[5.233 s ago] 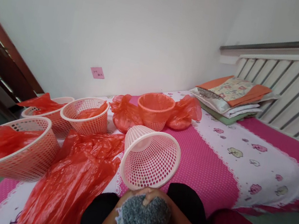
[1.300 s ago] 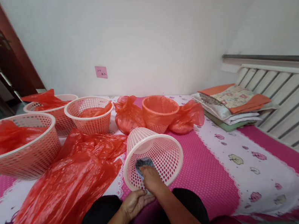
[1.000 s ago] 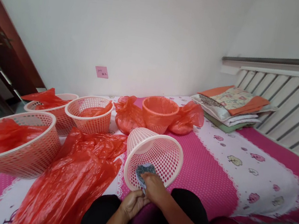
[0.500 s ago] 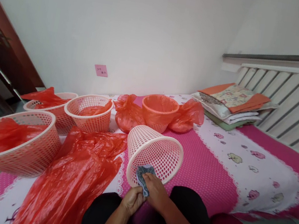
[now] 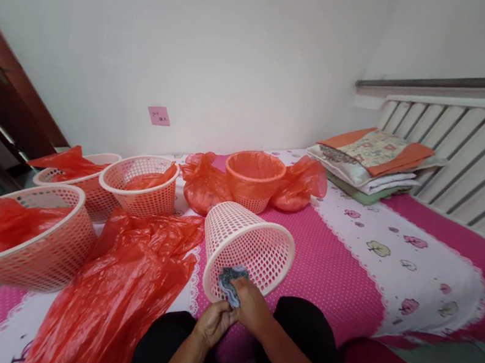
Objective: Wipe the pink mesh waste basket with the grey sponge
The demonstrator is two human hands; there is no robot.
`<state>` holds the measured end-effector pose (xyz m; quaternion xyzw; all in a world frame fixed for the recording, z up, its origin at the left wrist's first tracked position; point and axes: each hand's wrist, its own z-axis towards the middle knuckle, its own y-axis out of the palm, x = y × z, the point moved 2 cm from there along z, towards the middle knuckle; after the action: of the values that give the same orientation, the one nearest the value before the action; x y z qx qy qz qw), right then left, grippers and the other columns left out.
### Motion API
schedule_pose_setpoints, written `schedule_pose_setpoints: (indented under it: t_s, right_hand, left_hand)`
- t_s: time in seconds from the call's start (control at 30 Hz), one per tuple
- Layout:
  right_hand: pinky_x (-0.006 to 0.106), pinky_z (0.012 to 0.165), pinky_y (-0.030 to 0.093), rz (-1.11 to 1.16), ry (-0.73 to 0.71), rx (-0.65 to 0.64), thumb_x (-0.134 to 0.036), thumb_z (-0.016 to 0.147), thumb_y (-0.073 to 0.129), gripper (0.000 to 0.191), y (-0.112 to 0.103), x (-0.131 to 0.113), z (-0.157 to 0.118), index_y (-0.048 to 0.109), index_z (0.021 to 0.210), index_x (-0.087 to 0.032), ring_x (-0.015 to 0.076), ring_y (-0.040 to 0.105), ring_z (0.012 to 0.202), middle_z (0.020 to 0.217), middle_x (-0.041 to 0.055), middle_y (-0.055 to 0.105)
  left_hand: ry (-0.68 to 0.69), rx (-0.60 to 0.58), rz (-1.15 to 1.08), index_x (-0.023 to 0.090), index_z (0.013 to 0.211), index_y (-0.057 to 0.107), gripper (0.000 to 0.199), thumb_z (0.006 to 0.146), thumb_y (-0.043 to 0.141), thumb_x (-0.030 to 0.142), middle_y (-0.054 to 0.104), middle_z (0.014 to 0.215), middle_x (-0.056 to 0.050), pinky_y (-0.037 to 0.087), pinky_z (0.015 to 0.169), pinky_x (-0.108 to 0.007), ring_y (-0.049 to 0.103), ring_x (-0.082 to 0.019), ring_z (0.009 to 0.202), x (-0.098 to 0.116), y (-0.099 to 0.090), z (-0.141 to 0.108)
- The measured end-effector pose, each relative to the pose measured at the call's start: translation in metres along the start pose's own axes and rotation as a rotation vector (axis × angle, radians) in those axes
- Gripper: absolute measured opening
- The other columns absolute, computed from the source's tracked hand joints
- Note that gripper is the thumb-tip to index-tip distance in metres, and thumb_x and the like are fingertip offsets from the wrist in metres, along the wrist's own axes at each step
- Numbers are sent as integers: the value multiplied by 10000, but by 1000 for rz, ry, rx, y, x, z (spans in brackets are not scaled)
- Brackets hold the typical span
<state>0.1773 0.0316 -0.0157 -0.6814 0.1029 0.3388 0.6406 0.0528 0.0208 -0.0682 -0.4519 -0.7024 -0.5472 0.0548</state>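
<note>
A pink mesh basket lies tipped on its side, its mouth facing me. My right hand is closed on a grey-blue cloth, which rests against the inside of the basket's lower rim. Just below the rim, my left hand has its fingers bent together close to the cloth and the right fingertips; whether they grip the rim or the cloth is hidden. Left of the basket, a crumpled red plastic bag spreads over the bed.
Pink baskets with red plastic in them stand at the left and behind. Two stuffed red bags flank the rear basket. Folded bedding lies on the patterned bed near a white slatted headboard.
The cloth has bunched up and no longer hangs below the rim between my hands. My right hand has shifted slightly, and the whole view has turned a little.
</note>
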Motion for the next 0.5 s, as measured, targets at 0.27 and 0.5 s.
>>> schedule_pose_setpoints:
  t_s: [0.27, 0.5]
  right_hand:
    - [295, 818, 451, 463, 93, -24, -72, 595, 568, 372, -25, 9, -4, 745, 900, -192, 219, 647, 872, 893, 27, 744]
    - [276, 623, 454, 912, 197, -225, -331, 616, 546, 276, -45, 27, -16, 691, 779, -163, 174, 603, 627, 651, 9, 661]
  left_hand:
    - [-26, 3, 6, 79, 817, 693, 240, 641, 563, -19, 769, 828, -153, 435, 1120, -533, 726, -312, 1053, 0, -2, -4]
    - [-30, 4, 2, 106, 919, 734, 227, 709, 663, 58, 789, 907, -129, 480, 1081, -477, 720, -322, 1081, 9, 13, -15]
